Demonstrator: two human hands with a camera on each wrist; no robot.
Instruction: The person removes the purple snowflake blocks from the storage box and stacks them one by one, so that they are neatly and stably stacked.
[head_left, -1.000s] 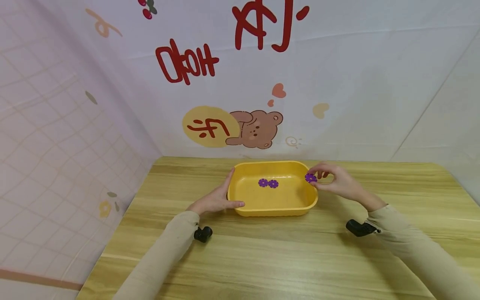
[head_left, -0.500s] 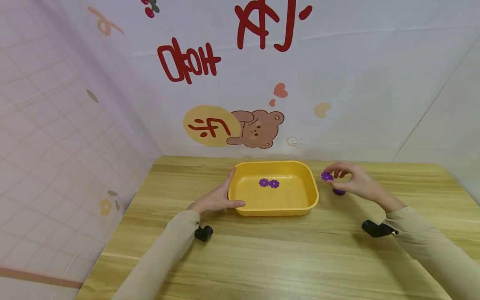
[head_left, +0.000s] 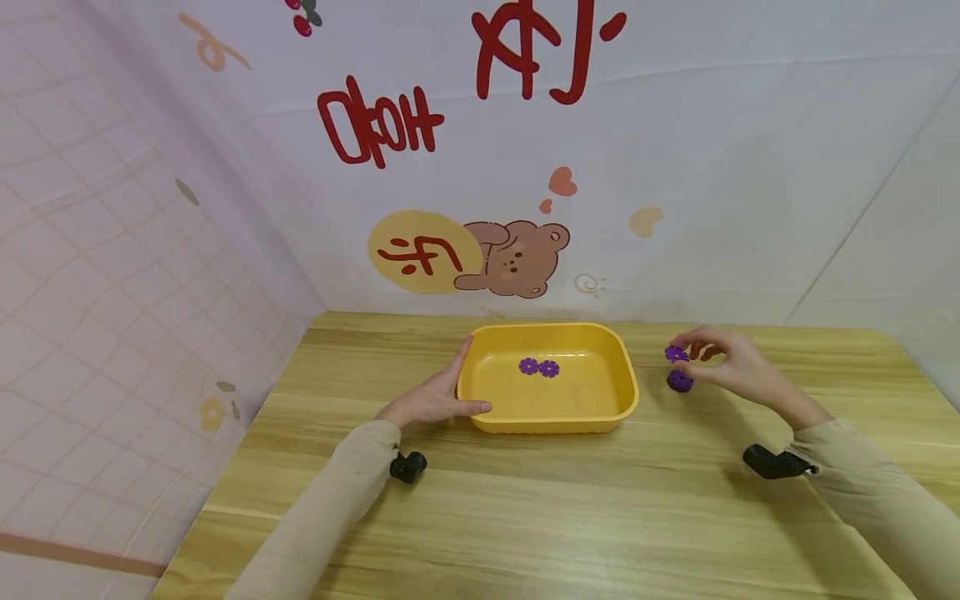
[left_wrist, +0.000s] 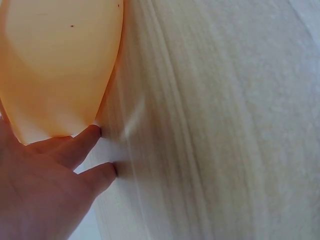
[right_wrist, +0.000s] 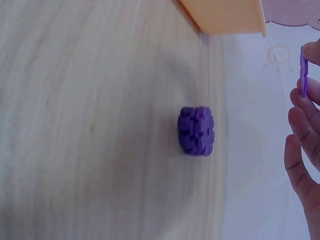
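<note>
A yellow plastic tray stands on the table, with two purple snowflake discs lying side by side inside it. My left hand holds the tray's left end, its thumb over the near corner of the rim and its fingers along the outer wall; the left wrist view shows these fingers against the end. To the right of the tray, my right hand pinches one purple snowflake disc between thumb and finger. Just below that disc, a short stack of purple snowflake discs rests on the table.
The wooden table ends at the back against a white wall cloth printed with a bear and red characters. A black wrist device hangs below the right sleeve, another black device below the left.
My right hand has moved right with its disc, from above the tray's right rim to above the stack, which has come into sight. My left hand and the tray stay in place.
</note>
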